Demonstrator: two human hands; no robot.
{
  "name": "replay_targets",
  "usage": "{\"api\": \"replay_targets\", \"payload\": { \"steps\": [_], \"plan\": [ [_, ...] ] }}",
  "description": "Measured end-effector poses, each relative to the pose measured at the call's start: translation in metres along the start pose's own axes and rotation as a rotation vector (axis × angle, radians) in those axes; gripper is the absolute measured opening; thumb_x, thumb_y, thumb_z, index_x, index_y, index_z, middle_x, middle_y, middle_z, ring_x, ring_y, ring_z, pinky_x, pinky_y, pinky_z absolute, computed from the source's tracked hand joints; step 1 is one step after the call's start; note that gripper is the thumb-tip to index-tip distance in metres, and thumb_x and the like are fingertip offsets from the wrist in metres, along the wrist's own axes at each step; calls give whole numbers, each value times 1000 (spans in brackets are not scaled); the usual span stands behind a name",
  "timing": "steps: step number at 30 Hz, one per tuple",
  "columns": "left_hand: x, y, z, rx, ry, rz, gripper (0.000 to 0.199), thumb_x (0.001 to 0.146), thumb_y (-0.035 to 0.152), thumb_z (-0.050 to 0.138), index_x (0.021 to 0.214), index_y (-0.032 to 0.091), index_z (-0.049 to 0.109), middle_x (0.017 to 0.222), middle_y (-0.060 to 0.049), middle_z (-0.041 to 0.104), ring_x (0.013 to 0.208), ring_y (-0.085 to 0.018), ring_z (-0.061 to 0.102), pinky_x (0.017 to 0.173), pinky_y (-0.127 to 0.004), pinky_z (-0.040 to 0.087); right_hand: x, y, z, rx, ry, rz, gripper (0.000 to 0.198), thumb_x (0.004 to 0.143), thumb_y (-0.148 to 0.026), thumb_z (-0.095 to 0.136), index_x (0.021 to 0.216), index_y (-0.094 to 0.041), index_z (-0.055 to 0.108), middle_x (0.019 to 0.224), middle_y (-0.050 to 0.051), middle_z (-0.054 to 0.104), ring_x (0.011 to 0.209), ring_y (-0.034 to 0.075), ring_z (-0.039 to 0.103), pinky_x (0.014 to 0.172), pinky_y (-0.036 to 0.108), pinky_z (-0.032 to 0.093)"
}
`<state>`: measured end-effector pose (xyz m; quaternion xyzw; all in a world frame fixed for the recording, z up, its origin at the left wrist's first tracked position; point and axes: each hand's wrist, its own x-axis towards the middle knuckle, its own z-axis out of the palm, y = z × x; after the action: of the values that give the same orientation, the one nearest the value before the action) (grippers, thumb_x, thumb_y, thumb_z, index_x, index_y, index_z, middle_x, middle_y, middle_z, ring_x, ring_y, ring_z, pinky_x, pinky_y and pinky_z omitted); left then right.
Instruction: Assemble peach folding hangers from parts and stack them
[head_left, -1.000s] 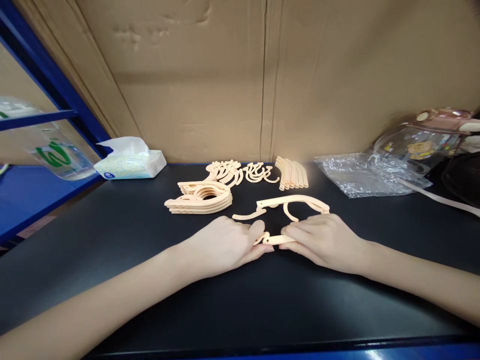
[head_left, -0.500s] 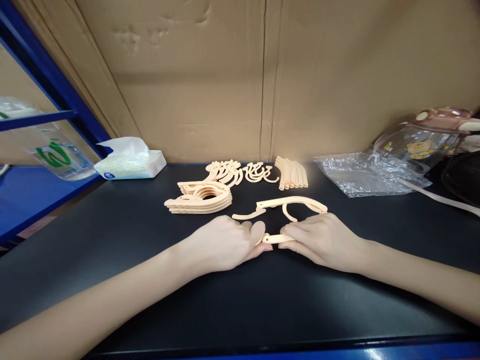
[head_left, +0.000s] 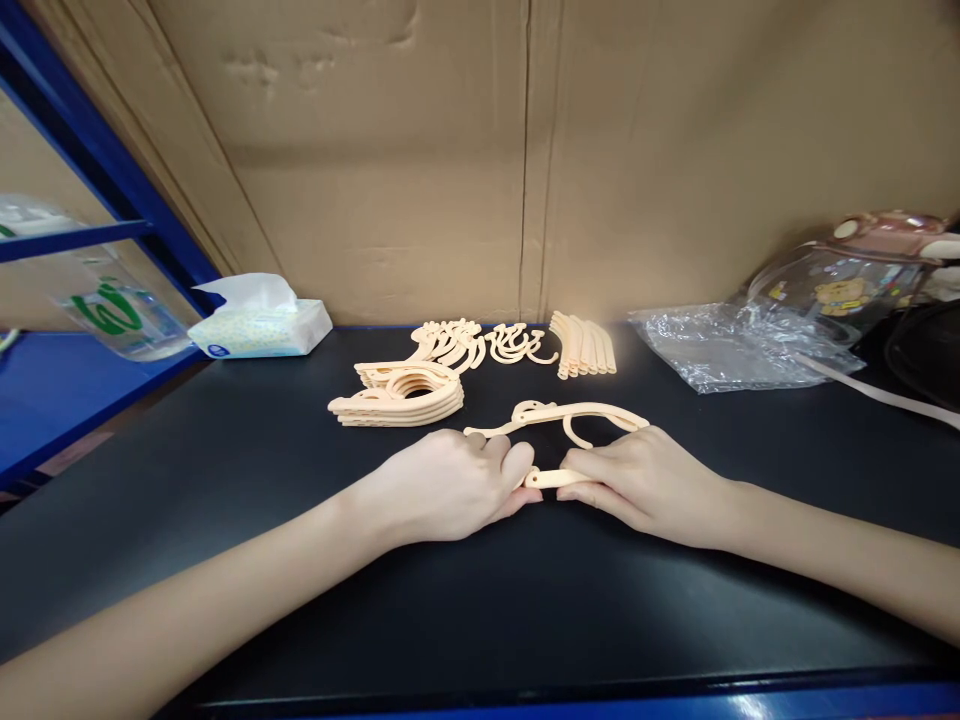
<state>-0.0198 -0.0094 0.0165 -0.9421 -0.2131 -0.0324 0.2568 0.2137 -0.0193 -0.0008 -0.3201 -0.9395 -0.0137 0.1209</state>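
Observation:
Between my hands is a cream plastic folding clothes hanger (head_left: 555, 479), its jointed parts spread out over the black table. My left hand (head_left: 457, 485) is closed on its left side, fingers curled and thumb underneath. On the other side my right hand (head_left: 637, 490) grips the hanger with fingers and thumb pressed together. The far arm with its small curved hook piece (head_left: 576, 432) shows beyond my knuckles. Parts of the hanger are hidden by my fingers. Behind my left hand lies a stack of folded hangers (head_left: 397, 400).
Loose cream hanger arms (head_left: 448, 342), hooks (head_left: 511, 344) and a row of curved bars (head_left: 583, 346) lie at the back. A tissue pack (head_left: 262, 328) stands at left, clear plastic bags (head_left: 720, 350) and a transparent bottle (head_left: 832, 290) at right. Cardboard (head_left: 375, 180) walls the rear.
The hanger's far parts have turned at the left joint: the left piece now lines up closer with the far arm, and a rounded piece shows above it. My hands stay nearly in place.

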Motion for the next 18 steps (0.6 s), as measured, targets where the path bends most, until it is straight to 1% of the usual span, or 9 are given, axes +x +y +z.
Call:
{"api": "replay_targets", "payload": {
  "steps": [3,7,13,18],
  "plan": [
    [0,0,-2,-4,8,6,28,97,32,29,78,17,42,64,-3,56,49,-17,56,41,-26,33,0,0,0,-2,-1,-1,40,99,-39,29,78,-17,56,61,-1,58,51,10,52,50,24,29],
    [-1,-1,-3,-38,31,4,24,95,31,33,77,18,42,64,-1,56,49,-16,55,42,-26,30,0,0,0,-18,8,-5,41,99,-39,28,80,-17,56,61,-1,58,50,10,51,49,24,27],
    [-1,-3,-1,-150,26,-24,23,94,31,36,76,18,43,63,1,56,51,-15,56,44,-26,27,1,1,1,-43,9,1,42,100,-39,26,80,-17,56,62,-1,58,51,10,52,50,24,26],
    [0,-1,0,-185,71,-55,24,93,30,37,73,18,42,61,1,56,50,-14,56,44,-25,24,1,1,1,-50,2,12,42,100,-40,26,80,-17,55,61,-1,58,49,11,52,48,25,23]
  ]
}}
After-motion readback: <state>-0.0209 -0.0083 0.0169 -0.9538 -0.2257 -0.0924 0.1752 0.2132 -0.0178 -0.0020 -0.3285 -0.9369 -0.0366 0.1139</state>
